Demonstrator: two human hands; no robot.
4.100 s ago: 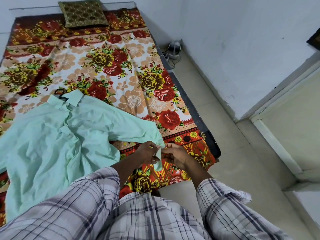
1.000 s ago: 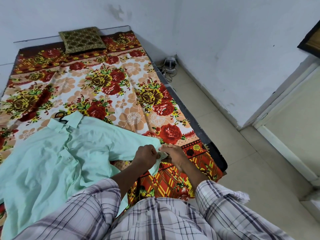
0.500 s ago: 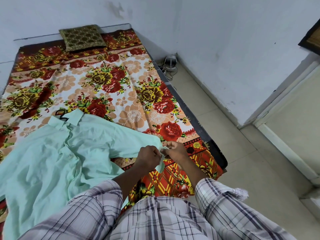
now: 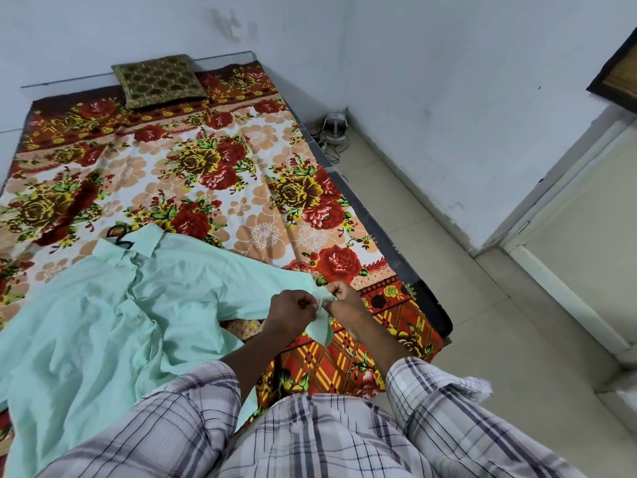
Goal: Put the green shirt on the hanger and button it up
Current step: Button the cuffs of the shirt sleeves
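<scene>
A pale green shirt [image 4: 103,315] lies spread on the flowered bedsheet, collar pointing away from me. The dark hook of a hanger [image 4: 119,238] pokes out past the collar; the rest of the hanger is hidden under the cloth. The shirt's right sleeve stretches toward the bed's near corner. My left hand [image 4: 293,310] and my right hand [image 4: 341,303] are side by side at the sleeve's cuff [image 4: 322,320], both pinching it with curled fingers. A flap of the cuff hangs down between them.
The bed [image 4: 206,167] with a red and orange flowered sheet fills the left. A dark patterned cushion [image 4: 158,79] sits at its head. A small white device with cables [image 4: 332,131] lies on the floor by the wall. A door frame [image 4: 551,208] stands to the right.
Both hands have stayed together at the cuff, working it with small finger movements. The camera has tilted up a little, so more wall shows. The shirt body has not moved.
</scene>
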